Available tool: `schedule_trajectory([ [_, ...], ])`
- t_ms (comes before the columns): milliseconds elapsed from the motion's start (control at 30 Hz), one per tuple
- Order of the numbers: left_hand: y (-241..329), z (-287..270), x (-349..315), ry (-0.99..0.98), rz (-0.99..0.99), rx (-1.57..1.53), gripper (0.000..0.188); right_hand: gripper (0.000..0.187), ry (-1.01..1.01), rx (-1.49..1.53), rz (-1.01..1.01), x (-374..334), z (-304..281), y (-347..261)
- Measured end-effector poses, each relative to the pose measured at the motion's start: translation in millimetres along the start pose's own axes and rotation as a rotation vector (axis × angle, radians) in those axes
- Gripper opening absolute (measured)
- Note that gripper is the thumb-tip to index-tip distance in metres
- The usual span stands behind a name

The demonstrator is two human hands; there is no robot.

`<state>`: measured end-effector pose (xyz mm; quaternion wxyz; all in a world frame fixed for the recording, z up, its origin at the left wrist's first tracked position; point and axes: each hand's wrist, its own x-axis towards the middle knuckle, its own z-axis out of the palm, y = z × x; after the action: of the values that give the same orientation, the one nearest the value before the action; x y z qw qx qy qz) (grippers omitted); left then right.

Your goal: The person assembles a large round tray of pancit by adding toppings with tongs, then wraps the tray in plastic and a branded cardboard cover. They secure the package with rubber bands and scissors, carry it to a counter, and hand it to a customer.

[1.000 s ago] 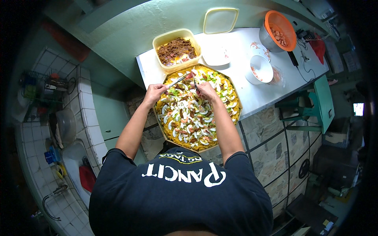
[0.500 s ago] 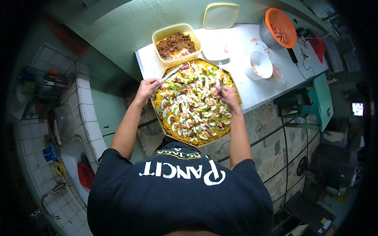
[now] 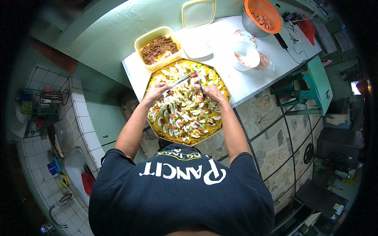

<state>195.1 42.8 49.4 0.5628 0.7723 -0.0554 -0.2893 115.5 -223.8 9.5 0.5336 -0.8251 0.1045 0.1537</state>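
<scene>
1. Right hand has swung in from the tray's right side; its scissors are now up by the tongs.
2. Reddish piece: at the tongs' tip, over the far half of the noodles. Can't tell if the blades touch it.
3. Grip: my left hand is clenched on the tongs; my right grasps the scissors, finger placement in the handles unclear.
4. Step looks like snipping. To do it well, I should pinch the piece firmly near one end, cut just beyond the tongs, keep bits small, and shift over barer patches so they spread evenly. Keep metal off the egg slices.
5. Around it: octagonal box under the noodles, brown strips in a yellow tub just beyond.
6. Farther right on the white table: white container, orange colander.
</scene>
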Motion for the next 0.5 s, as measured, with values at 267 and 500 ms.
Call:
schedule_trajectory([
  [267,-3,2,17,0.027,0.008,0.027,0.018,0.071,-0.003,0.012,0.017,20,-7,14],
  [500,1,4,23,0.025,-0.001,0.079,0.02,0.064,0.027,0.155,-0.084,29,-7,27],
])
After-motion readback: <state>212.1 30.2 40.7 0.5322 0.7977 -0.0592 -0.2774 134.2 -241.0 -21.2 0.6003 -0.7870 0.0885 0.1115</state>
